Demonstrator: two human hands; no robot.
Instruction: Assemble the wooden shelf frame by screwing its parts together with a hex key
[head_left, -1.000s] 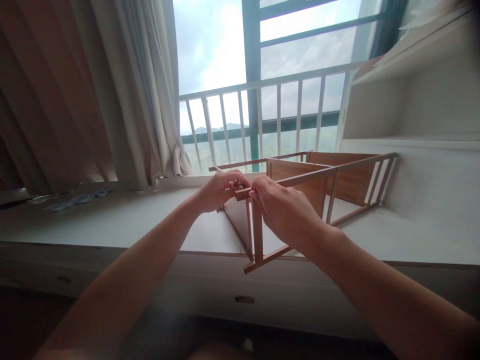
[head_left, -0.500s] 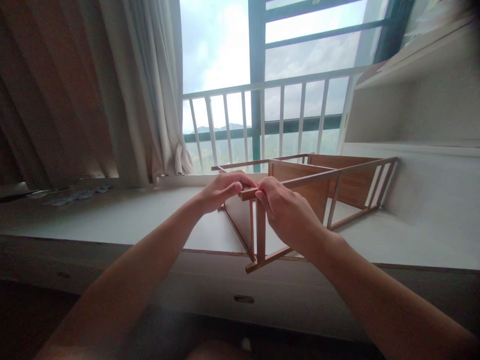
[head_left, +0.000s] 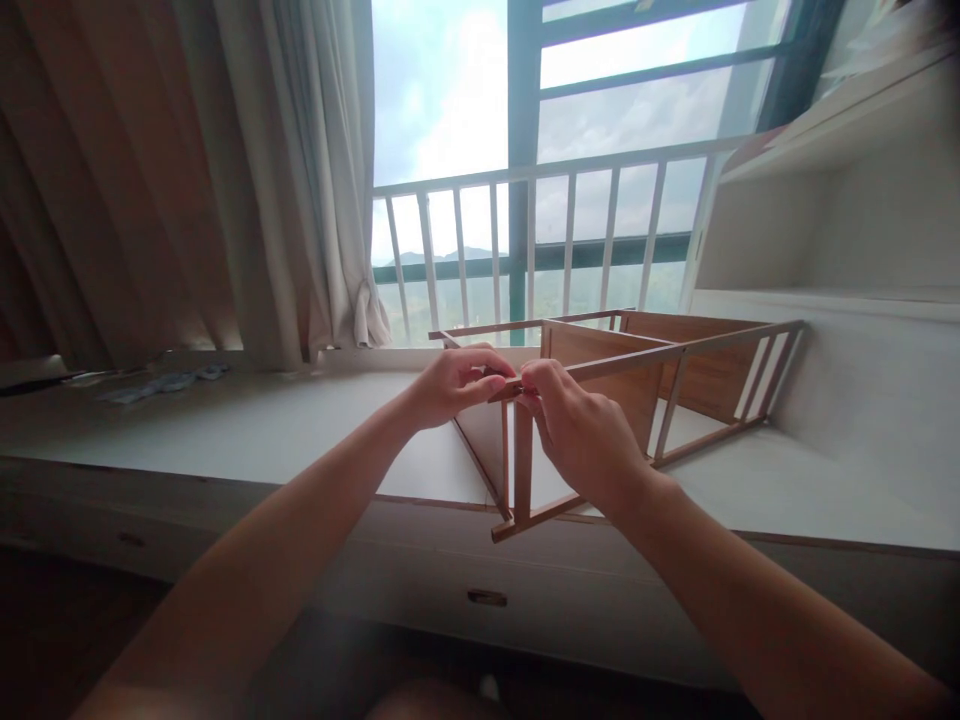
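A wooden slatted rack lies on its side on the white desk, its near end hanging over the desk's front edge. My left hand and my right hand meet at the rack's near top corner. Both hands have their fingers curled and pinched around the end of the top rail, fingertips almost touching each other. Whether a small part sits between the fingers is hidden.
A window with white railing bars is behind the desk. Curtains hang at the left. A white shelf unit stands at the right. Small flat items lie at the desk's far left. A drawer slot shows below.
The view has shifted slightly right and up. My hands have stayed at the rack's corner, with the fingers closing in tighter on the rail end.
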